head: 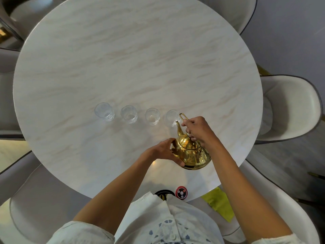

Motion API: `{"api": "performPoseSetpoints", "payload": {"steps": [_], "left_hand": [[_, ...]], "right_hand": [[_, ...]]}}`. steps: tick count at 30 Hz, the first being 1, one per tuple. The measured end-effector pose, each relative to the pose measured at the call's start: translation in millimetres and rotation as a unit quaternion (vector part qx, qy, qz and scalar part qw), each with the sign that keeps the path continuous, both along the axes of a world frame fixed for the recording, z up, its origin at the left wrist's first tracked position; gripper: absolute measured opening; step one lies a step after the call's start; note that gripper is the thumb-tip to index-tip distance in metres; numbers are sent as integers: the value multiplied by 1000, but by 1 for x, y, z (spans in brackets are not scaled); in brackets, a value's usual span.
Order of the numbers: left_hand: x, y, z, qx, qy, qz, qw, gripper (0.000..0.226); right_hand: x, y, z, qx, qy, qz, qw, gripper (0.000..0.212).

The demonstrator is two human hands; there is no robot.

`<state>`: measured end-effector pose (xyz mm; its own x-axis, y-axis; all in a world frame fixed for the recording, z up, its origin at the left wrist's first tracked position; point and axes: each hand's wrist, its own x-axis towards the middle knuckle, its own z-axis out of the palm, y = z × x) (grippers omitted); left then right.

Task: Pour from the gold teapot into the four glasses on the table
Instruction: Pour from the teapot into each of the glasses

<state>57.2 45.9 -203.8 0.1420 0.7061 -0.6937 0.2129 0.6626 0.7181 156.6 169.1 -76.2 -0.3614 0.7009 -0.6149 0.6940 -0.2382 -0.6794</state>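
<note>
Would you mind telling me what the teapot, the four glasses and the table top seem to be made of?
Teapot: polished gold-coloured metal, probably; it mirrors light and surroundings. Four glasses: clear glass with a cut pattern low down, seemingly; the table shows through them. Table: pale marble or a marble-look surface, with soft beige veins and a slight sheen.

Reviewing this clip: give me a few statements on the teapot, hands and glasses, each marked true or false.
1. Four glasses stand in a row on the table. True.
2. The gold teapot tilts its spout toward the rightmost glass. True.
3. The left hand rests flat on the table. False: it steadies the teapot's body.
4. The right hand holds a glass. False: it grips the teapot's handle.
5. The leftmost glass lies on its side. False: it stands upright.
</note>
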Motion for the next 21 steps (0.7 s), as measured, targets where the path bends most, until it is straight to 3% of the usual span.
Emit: {"api": "performPoseSetpoints", "payload": {"steps": [21], "left_hand": [[0,-3,1,-5,9,5,1000,112]], "right_hand": [[1,-4,-2,9,-3,-2,1000,27]]}}
